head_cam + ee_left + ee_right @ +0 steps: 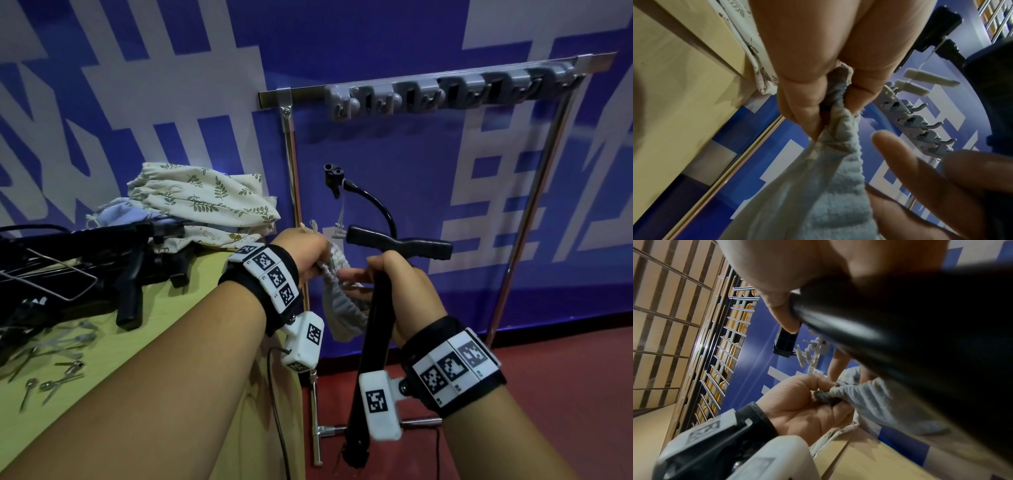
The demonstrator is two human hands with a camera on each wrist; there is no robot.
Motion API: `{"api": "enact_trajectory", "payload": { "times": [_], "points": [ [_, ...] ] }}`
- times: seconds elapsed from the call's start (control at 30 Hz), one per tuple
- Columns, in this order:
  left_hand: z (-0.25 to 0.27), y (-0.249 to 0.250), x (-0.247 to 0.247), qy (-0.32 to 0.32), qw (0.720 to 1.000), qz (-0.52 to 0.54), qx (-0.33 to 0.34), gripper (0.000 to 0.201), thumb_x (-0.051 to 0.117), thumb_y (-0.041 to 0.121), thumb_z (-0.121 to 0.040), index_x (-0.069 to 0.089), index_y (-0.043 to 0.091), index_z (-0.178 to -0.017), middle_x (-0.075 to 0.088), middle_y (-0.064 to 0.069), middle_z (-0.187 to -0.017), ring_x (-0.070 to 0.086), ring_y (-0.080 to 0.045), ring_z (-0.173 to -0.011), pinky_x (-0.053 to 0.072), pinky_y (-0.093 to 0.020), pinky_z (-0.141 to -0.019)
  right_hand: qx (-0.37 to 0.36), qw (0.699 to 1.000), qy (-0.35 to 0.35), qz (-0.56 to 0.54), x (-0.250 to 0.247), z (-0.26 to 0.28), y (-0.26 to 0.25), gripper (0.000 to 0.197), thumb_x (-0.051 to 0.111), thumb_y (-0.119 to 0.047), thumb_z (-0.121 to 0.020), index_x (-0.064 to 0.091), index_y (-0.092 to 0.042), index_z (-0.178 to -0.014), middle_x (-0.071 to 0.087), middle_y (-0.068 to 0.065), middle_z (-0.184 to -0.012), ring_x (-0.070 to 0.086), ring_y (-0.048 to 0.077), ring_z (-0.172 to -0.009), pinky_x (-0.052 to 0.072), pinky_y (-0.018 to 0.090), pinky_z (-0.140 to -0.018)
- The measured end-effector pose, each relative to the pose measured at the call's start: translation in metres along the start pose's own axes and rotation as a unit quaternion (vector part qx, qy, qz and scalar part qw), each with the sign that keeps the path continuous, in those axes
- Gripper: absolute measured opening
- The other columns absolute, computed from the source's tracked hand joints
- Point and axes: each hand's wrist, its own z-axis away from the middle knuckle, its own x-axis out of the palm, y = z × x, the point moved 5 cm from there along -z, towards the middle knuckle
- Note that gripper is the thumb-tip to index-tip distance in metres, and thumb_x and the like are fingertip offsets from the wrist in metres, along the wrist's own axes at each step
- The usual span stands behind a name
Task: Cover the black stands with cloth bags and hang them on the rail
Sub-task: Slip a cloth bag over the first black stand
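Note:
My right hand (397, 287) grips the shaft of a black T-shaped stand (399, 240), held upright in front of the rail frame; the shaft fills the right wrist view (900, 337). My left hand (308, 257) pinches the gathered rim of a grey cloth bag (342, 305) just left of the stand. In the left wrist view the thumb and fingers (797, 97) squeeze the bag's bunched edge (838, 100), and the bag (818, 203) hangs below. Two right-hand fingers reach toward the bag's mouth. The metal rail (445, 82) with grey hooks (424, 94) stands behind.
More black stands (102, 267) lie piled on the yellow table (191, 301) at left, with leaf-printed cloth bags (205, 198) behind them and small metal pieces (58, 363) near the edge. A black gooseneck holder (370, 198) hangs inside the frame. A red floor lies below.

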Motion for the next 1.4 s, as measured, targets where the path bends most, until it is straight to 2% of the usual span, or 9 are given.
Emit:
{"api": "enact_trajectory", "payload": {
  "times": [0.2,0.37,0.53,0.6,0.7,0.93,1.07,1.17,1.4],
  "points": [
    [-0.002,-0.003,-0.005,0.017,0.999,-0.002,-0.034,0.016,0.054,-0.008,-0.093,0.064,0.004,-0.098,0.067,-0.021,-0.088,0.07,-0.033,-0.078,0.064,-0.048,-0.072,0.003,1.0,-0.021,0.013,0.001,0.0,0.001,0.021,0.058,-0.033,-0.09,0.058,-0.015,-0.081,0.082,0.016,-0.105,0.076,0.041,-0.105,0.052,0.061,-0.107],
    [-0.002,-0.006,-0.005,0.023,0.994,0.033,-0.102,0.021,0.044,0.001,-0.101,0.061,0.012,-0.094,0.063,-0.01,-0.079,0.064,-0.022,-0.065,0.057,-0.031,-0.049,0.017,0.999,-0.029,0.019,0.001,-0.002,0.005,0.026,0.054,-0.028,-0.095,0.046,-0.015,-0.074,0.081,0.021,-0.098,0.068,0.03,-0.081,0.05,0.041,-0.077],
    [-0.003,-0.003,-0.009,0.045,0.993,0.045,-0.095,0.019,0.05,0.005,-0.099,0.055,0.01,-0.081,0.059,-0.009,-0.08,0.062,-0.026,-0.072,0.059,-0.04,-0.072,0.024,0.997,-0.03,0.064,-0.003,-0.003,0.009,0.035,0.058,-0.03,-0.087,0.072,-0.016,-0.059,0.082,0.015,-0.097,0.068,0.027,-0.084,0.049,0.045,-0.081],
    [-0.004,-0.002,-0.01,0.04,0.995,0.044,-0.084,0.006,0.056,0.007,-0.093,0.061,0.009,-0.091,0.065,-0.011,-0.08,0.069,-0.028,-0.071,0.062,-0.044,-0.066,0.023,0.996,-0.016,0.08,-0.005,-0.001,0.01,0.033,0.062,-0.033,-0.081,0.072,-0.016,-0.054,0.079,0.011,-0.088,0.062,0.027,-0.077,0.046,0.045,-0.076],
    [-0.002,-0.002,-0.01,0.035,0.996,0.037,-0.078,0.023,0.062,0.015,-0.089,0.067,0.008,-0.11,0.074,-0.017,-0.092,0.074,-0.033,-0.072,0.06,-0.044,-0.061,0.018,0.996,-0.01,0.087,-0.006,0.001,0.011,0.028,0.066,-0.036,-0.072,0.078,-0.011,-0.067,0.074,0.012,-0.08,0.062,0.027,-0.073,0.047,0.043,-0.074],
    [0.0,-0.003,-0.011,0.023,0.996,-0.012,-0.091,0.026,0.067,0.019,-0.088,0.067,0.008,-0.112,0.072,-0.016,-0.093,0.071,-0.033,-0.072,0.061,-0.046,-0.06,-0.025,1.0,-0.008,0.006,-0.002,-0.003,0.009,0.02,0.061,-0.003,-0.093,0.075,0.001,-0.106,0.073,0.018,-0.083,0.067,0.031,-0.076,0.052,0.039,-0.072],
    [-0.002,-0.007,-0.005,-0.009,0.995,-0.012,-0.099,0.005,0.06,0.013,-0.097,0.064,0.013,-0.099,0.067,-0.01,-0.073,0.069,-0.027,-0.069,0.064,-0.047,-0.069,-0.092,0.995,-0.027,0.008,-0.007,-0.002,0.002,0.067,0.061,0.009,-0.084,0.068,-0.034,-0.135,0.07,0.017,-0.08,0.067,0.027,-0.071,0.056,0.039,-0.071],
    [-0.005,-0.011,-0.002,-0.016,0.996,-0.017,-0.091,0.017,0.056,0.006,-0.1,0.064,0.016,-0.089,0.062,-0.008,-0.068,0.062,-0.021,-0.056,0.059,-0.035,-0.046,-0.118,0.99,-0.062,0.042,-0.01,-0.003,0.0,0.07,0.067,0.001,-0.078,0.07,-0.042,-0.132,0.061,0.012,-0.071,0.061,0.027,-0.069,0.052,0.044,-0.073],
    [-0.007,-0.014,-0.008,-0.02,0.992,-0.05,-0.111,0.028,0.058,0.012,-0.102,0.064,0.015,-0.074,0.063,-0.001,-0.052,0.061,-0.014,-0.055,0.056,-0.028,-0.053,-0.073,0.989,-0.126,-0.004,0.001,0.001,0.001,0.04,0.067,-0.011,-0.099,0.076,-0.037,-0.128,0.068,-0.006,-0.071,0.056,0.015,-0.062,0.048,0.034,-0.065]
  ]
}}
